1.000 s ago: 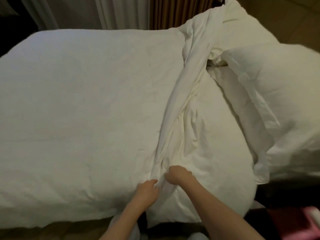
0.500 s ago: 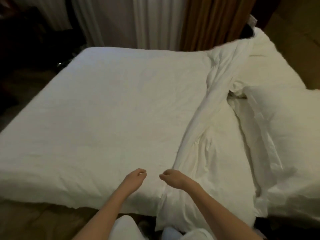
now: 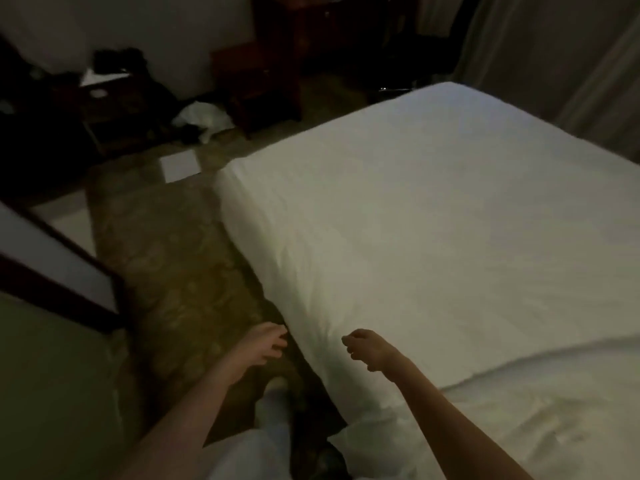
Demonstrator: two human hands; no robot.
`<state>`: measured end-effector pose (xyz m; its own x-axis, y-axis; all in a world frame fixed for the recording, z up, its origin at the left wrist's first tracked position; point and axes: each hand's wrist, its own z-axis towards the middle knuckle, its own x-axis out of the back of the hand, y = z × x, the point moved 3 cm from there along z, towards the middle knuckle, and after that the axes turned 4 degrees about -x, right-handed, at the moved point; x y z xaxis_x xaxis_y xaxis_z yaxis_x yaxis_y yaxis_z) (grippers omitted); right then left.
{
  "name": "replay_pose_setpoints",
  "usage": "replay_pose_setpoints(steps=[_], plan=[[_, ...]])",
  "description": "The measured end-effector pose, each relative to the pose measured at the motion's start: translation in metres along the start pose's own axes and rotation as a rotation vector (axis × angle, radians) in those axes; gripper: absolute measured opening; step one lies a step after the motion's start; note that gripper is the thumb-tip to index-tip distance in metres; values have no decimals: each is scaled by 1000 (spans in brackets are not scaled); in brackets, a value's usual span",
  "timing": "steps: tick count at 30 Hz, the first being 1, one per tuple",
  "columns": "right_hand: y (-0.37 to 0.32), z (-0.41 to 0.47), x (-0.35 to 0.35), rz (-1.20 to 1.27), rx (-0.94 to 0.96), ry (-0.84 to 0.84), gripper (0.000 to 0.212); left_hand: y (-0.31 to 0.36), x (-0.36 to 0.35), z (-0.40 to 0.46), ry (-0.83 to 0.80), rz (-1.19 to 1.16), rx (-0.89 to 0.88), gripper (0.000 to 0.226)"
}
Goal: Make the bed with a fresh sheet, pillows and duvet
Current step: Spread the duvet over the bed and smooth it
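Patterned rug point(image 3: 180, 271), white paper point(image 3: 180, 165) beyond

the left hand point(image 3: 265, 344) hangs over the patterned carpet point(image 3: 173, 271), just beside the bed's near edge, fingers loosely curled round nothing. the right hand point(image 3: 367, 348) hovers above the white duvet point(image 3: 433, 220), loosely curled too, apart from the cloth. between the two hands runs the duvet's hanging edge. the flat top of the duvet lies smooth and open toward the far corner. to the right a raised fold point(image 3: 519, 365) crosses the cover. the carpet strip along the bed is bounded on the left by a dark-framed panel point(image 3: 59, 268). farther off a white paper point(image 3: 180, 165) lies on the floor, with dark furniture point(image 3: 263, 77) beyond.
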<state>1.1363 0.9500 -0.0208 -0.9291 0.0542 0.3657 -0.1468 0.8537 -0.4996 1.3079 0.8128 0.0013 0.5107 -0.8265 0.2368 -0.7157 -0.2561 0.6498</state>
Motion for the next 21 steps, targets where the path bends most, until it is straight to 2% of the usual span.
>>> replay_pose_setpoints(steps=[5,8,11,17,21], plan=[[-98,13,-33,-107,135,-146,48,-43,60,4,184,-153,73,25],[-161,23,-47,-139,219,-217,42,-62,94,19,213,-203,122,27],[-226,50,-62,-202,292,-211,39,-68,136,44,220,-231,142,32],[-340,112,-78,-217,313,-184,40,-24,249,106,263,-283,94,33],[-386,158,-77,-178,254,-140,36,17,322,148,244,-301,56,30]])
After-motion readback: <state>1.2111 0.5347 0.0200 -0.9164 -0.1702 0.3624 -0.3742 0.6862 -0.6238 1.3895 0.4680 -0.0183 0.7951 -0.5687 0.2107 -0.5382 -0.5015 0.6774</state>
